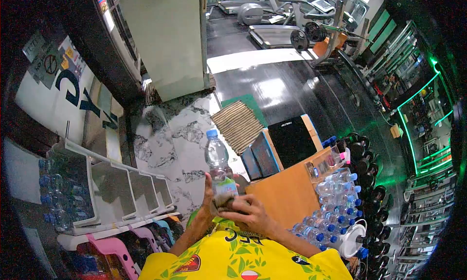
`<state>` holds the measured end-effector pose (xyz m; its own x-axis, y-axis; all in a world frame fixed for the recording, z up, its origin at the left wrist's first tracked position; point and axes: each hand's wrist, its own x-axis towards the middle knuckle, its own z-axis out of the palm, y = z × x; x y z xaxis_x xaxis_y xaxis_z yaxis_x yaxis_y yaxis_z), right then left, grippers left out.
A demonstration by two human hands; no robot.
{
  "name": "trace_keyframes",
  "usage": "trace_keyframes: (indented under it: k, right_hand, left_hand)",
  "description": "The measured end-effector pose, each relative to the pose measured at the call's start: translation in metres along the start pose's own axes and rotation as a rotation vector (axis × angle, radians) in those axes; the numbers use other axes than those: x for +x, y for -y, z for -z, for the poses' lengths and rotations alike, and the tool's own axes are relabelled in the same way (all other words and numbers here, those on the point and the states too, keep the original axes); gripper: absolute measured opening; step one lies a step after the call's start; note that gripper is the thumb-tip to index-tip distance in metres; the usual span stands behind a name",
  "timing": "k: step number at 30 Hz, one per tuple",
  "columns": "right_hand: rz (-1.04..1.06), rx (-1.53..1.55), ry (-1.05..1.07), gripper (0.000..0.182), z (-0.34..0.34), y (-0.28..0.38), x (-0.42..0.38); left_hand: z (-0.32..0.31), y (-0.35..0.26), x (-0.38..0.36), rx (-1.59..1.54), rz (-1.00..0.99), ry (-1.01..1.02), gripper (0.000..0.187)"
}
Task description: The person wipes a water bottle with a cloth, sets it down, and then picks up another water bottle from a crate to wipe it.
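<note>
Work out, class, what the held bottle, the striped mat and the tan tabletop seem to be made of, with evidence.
Bottle: glossy clear plastic, most likely; see-through walls with bright glints.
Striped mat: matt fabric, perhaps woven; soft-looking ribs and no shine.
Tabletop: smooth wood or wood-look laminate; even tan surface, too little grain visible to say which.

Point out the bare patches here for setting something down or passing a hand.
The wooden surface looks free between the black panel, the bottle cluster and the right hand. Marble floor is bare between the white bins and striped mat. It is crowded at the bottle cluster and the dumbbells beside it.
</note>
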<state>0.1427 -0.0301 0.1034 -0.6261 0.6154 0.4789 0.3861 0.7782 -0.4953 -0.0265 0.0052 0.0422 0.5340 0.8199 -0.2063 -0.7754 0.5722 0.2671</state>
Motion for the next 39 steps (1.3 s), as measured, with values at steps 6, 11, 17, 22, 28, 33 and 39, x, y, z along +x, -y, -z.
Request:
trace_keyframes:
  k: [6,11,17,22,28,33,39]
  right_hand:
    - [-0.103,0.472,-0.234,0.028,0.016,-0.017,0.000]
    - [-0.326,-0.137,-0.225,0.036,0.003,-0.009,0.046]
    - [-0.077,0.073,-0.030,0.039,-0.005,-0.002,0.002]
    - [-0.191,0.453,-0.273,0.017,0.015,-0.016,-0.002]
    - [-0.347,-0.017,-0.245,0.051,0.006,-0.016,0.043]
    - [-0.078,-0.031,0.000,0.042,-0.007,-0.009,0.008]
    - [-0.150,0.470,-0.206,0.044,0.022,-0.013,-0.006]
  left_hand:
    - [0.009,0.017,-0.005,-0.027,-0.061,-0.208,0.076]
    - [0.016,0.042,0.008,0.080,-0.241,-0.161,0.063]
    - [0.013,0.003,0.003,0.008,-0.094,-0.138,0.082]
    - [0.005,0.014,0.004,0.029,-0.152,-0.326,0.075]
    - [-0.036,0.023,0.007,0.145,-0.162,-0.470,0.055]
    - [-0.007,0.006,0.004,0.008,-0.096,-0.076,0.082]
    - [0.023,0.026,0.001,0.066,-0.174,-0.228,0.075]
